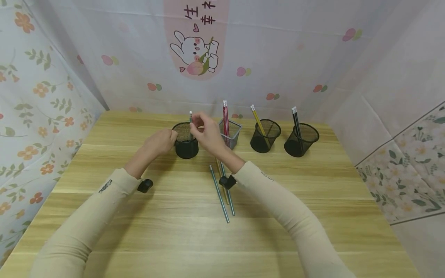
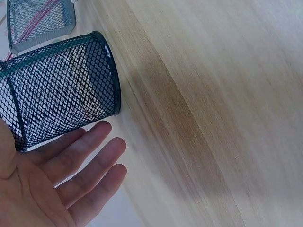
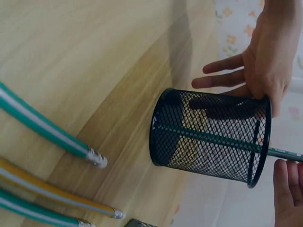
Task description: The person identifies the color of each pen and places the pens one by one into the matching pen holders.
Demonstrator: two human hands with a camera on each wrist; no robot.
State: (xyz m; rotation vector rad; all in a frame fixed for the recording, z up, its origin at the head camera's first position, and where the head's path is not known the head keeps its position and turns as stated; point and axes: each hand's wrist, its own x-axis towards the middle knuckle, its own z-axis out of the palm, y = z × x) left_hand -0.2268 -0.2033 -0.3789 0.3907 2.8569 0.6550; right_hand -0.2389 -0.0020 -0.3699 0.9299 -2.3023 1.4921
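Observation:
A round black mesh pencil cup [image 1: 186, 150] stands upright at the left of a row of holders. My left hand [image 1: 159, 143] grips its rim at the left side, thumb at the edge; in the left wrist view the other fingers [image 2: 94, 151] spread loosely beside the mesh. My right hand [image 1: 210, 136] pinches a green pencil [image 3: 283, 153] near its eraser end. The pencil stands inside the cup, its lower part showing through the mesh. Under my right forearm lie two green pencils [image 1: 219, 195] and a yellow pencil [image 1: 227, 199] on the table.
Right of the cup stand a grey square mesh holder [image 1: 233, 139] with red pencils, a black cup [image 1: 259, 143] with yellow pencils, and another black cup [image 1: 293, 148] with black pencils. A patterned curtain [image 1: 278, 50] hangs behind the wooden table [image 1: 174, 239].

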